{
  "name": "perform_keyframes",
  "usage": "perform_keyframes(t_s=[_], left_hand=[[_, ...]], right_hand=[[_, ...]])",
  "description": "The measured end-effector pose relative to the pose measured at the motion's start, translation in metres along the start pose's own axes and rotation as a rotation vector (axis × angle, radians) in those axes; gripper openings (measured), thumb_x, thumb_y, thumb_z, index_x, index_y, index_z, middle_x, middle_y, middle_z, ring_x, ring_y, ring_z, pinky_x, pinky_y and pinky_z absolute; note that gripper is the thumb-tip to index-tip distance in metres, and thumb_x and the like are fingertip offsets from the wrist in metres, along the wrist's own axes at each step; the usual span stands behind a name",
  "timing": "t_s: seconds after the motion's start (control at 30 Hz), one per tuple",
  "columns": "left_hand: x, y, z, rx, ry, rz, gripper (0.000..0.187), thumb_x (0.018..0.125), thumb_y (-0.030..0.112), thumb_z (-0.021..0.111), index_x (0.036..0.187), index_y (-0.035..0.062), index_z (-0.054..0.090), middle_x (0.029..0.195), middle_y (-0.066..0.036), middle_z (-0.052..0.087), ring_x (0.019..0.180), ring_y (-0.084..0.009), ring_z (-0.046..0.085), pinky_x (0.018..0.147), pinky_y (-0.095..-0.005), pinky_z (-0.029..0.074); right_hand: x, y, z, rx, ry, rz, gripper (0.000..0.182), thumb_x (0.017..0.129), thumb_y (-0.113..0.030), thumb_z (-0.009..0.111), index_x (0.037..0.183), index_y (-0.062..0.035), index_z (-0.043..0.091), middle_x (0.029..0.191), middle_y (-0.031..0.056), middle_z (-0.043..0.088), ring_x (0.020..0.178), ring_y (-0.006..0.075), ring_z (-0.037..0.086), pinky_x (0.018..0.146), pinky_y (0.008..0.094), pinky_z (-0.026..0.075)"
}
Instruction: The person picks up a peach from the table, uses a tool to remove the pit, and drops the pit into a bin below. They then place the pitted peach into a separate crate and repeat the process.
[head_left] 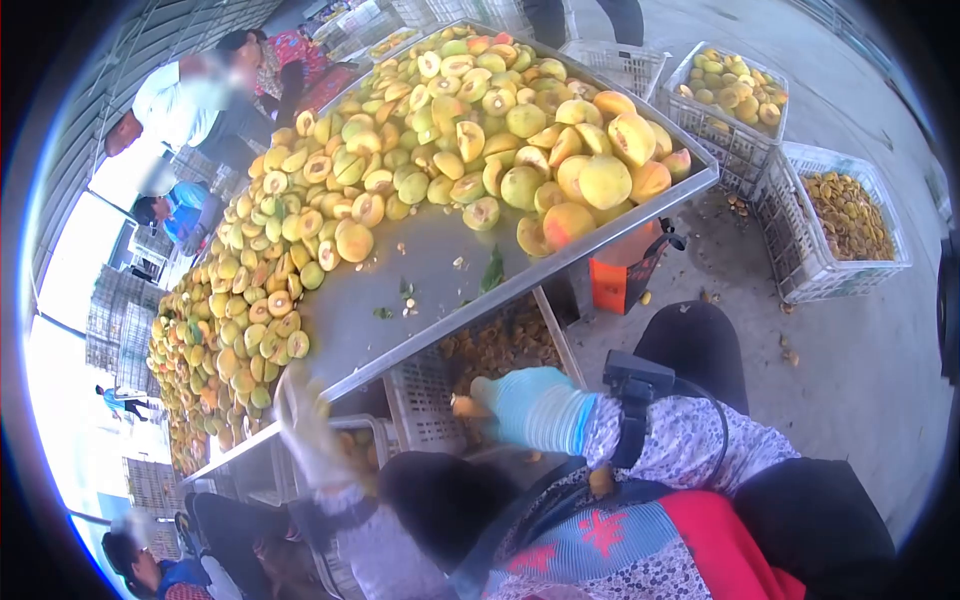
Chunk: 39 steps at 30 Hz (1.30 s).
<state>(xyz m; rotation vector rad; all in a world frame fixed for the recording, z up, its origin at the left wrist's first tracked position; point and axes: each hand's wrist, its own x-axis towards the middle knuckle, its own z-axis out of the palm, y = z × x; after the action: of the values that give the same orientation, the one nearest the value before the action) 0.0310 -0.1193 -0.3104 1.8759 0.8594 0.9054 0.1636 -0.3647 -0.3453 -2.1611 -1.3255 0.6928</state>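
Observation:
My right hand [530, 408], in a light blue glove, is closed over a crate under the table's near edge. A small orange-brown piece [467, 407] shows at its fingertips; I cannot tell whether it is fruit or a tool's handle. My left hand [312, 430], in a whitish glove, is smeared by motion beside the table's rim, above a crate with some fruit [358, 448]. Halved yellow-orange peaches [350, 170], some with stones showing, are heaped over the metal table [375, 300]. Below my right hand, the crate [425, 405] holds brownish stones or scraps.
On the right stand a white crate of brown stones [848, 215] and a crate of fruit [735, 85]. An orange-and-black container [622, 270] is under the table's corner. Several people sit along the table's far left side, including one in white [185, 105]. Leaves and scraps dot the tabletop.

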Motion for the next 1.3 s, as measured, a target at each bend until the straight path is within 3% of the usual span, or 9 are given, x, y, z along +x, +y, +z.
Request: perform_keyframes(t_s=[0.03,0.07,0.13,0.3,0.37,0.47,0.6,0.9,1.3], left_hand=[[0.008,0.021,0.034,0.021,-0.191,0.16,0.048,0.097,0.024,0.058,0.139,0.0011,0.05,0.128,-0.009,0.057,0.107,-0.0156,0.06,0.087,-0.0307,0.049],[0.016,0.049,0.075,-0.3,-0.281,-0.13,0.048,0.097,0.024,0.058,0.139,0.0022,0.05,0.127,-0.01,0.058,0.105,-0.0172,0.06,0.088,-0.0322,0.049],[0.053,0.034,0.161,-0.337,-0.454,-0.086,0.048,0.098,0.028,0.059,0.136,0.0006,0.052,0.131,-0.016,0.061,0.111,-0.0245,0.062,0.093,-0.0333,0.048],[0.076,0.046,0.28,0.636,-0.465,0.211,0.07,0.081,0.041,0.072,0.13,-0.0053,0.054,0.119,-0.027,0.065,0.114,-0.0375,0.062,0.096,-0.0411,0.046],[0.078,0.054,0.277,0.486,-0.46,0.297,0.062,0.08,0.033,0.073,0.124,-0.0062,0.057,0.107,-0.024,0.068,0.102,-0.0334,0.066,0.09,-0.0374,0.05],[0.071,0.044,0.239,-0.224,-0.573,-0.018,0.038,0.088,0.019,0.07,0.116,-0.0055,0.062,0.088,-0.008,0.068,0.078,-0.0139,0.061,0.071,-0.0269,0.051],[0.02,0.054,0.161,-0.357,-0.48,-0.149,0.034,0.098,0.028,0.063,0.117,-0.0001,0.063,0.104,-0.007,0.064,0.086,-0.013,0.06,0.074,-0.0268,0.05],[-0.056,0.057,0.12,-0.969,-0.149,-0.302,0.068,0.095,0.066,0.045,0.111,0.0011,0.056,0.102,-0.013,0.059,0.093,-0.0276,0.06,0.086,-0.0434,0.053],[-0.063,0.061,0.11,-0.912,-0.101,-0.303,0.061,0.099,0.061,0.04,0.102,0.0017,0.055,0.099,-0.016,0.061,0.093,-0.0313,0.063,0.087,-0.047,0.055]], right_hand=[[-0.001,-0.002,-0.005,-0.004,-0.057,0.035,0.034,0.093,-0.036,0.054,0.112,-0.008,0.054,0.083,0.016,0.07,0.084,0.0363,0.07,0.074,0.0472,0.054],[0.0,0.001,-0.005,-0.005,-0.054,0.042,0.034,0.093,-0.036,0.054,0.112,-0.008,0.054,0.083,0.016,0.07,0.084,0.0363,0.07,0.074,0.0472,0.054],[0.001,0.009,-0.003,-0.035,-0.045,0.056,0.034,0.093,-0.037,0.054,0.112,-0.0083,0.054,0.087,0.016,0.07,0.084,0.036,0.07,0.073,0.0465,0.054],[-0.001,0.018,-0.02,0.02,-0.011,0.132,0.033,0.087,-0.026,0.061,0.113,-0.0072,0.06,0.096,0.0174,0.071,0.095,0.0358,0.069,0.083,0.0463,0.054],[0.0,0.023,-0.017,0.03,0.07,0.154,0.031,0.086,-0.027,0.062,0.11,-0.0077,0.06,0.087,0.016,0.071,0.087,0.0361,0.07,0.078,0.0467,0.055],[0.004,0.03,-0.018,0.007,0.292,0.156,0.027,0.087,-0.026,0.062,0.106,-0.0074,0.059,0.079,0.0149,0.07,0.077,0.0372,0.069,0.071,0.049,0.054],[0.013,0.024,-0.019,0.32,0.764,-0.095,0.029,0.093,-0.032,0.057,0.106,-0.0056,0.054,0.075,0.0191,0.066,0.071,0.0405,0.066,0.063,0.0511,0.052],[0.019,-0.012,0.018,0.308,0.503,-0.046,0.033,0.094,-0.036,0.053,0.105,-0.0051,0.054,0.076,0.0208,0.066,0.073,0.0425,0.066,0.065,0.0524,0.052],[0.028,-0.015,0.017,0.234,0.389,0.01,0.035,0.092,-0.039,0.056,0.104,-0.006,0.056,0.08,0.0192,0.068,0.077,0.0405,0.068,0.068,0.0505,0.053]])
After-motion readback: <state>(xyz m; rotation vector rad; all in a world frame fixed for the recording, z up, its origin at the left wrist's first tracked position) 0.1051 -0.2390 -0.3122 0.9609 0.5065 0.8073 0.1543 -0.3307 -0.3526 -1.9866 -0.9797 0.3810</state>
